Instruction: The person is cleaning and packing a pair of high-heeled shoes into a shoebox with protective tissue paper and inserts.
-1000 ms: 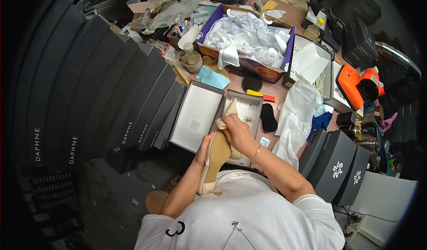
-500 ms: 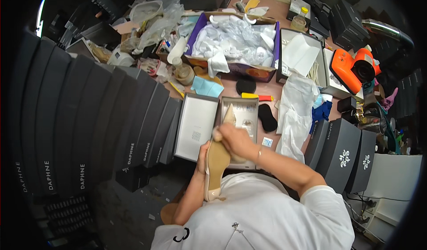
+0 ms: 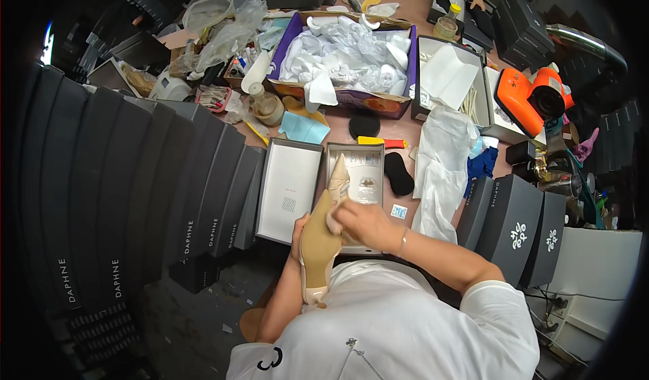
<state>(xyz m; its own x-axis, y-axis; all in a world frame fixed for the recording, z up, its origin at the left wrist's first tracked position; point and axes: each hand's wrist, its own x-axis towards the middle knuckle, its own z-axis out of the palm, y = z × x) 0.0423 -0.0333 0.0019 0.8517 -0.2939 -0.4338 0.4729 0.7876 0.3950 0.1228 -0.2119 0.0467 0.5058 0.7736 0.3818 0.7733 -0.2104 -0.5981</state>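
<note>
A beige pointed shoe (image 3: 319, 239) with a low heel is held sole up in front of my chest. My left hand (image 3: 298, 234) wraps round its left side, most of the fingers hidden behind it. My right hand (image 3: 367, 225) is closed at the shoe's right edge near the forefoot, pinching a small pale wad (image 3: 333, 220) against it; I cannot tell its material. Just beyond, a matching beige shoe (image 3: 340, 174) lies in an open grey shoebox (image 3: 376, 191), partly covered by my right hand and the held shoe. The white-lined box lid (image 3: 289, 189) sits left of it.
Dark shoeboxes (image 3: 159, 197) stack up on the left; more (image 3: 510, 228) stand on the right. A purple carton (image 3: 410, 59) of white paper, a black insole-shaped pad (image 3: 399, 174), a yellow-and-red tool (image 3: 382, 142) and an orange device (image 3: 519, 106) cover the table. Another person's hand (image 3: 477, 2) shows far off.
My right hand has slid from the sole's toe end down to the shoe's right edge. The shoe still sits in my left hand. Across the table, another person's arm has come into view.
</note>
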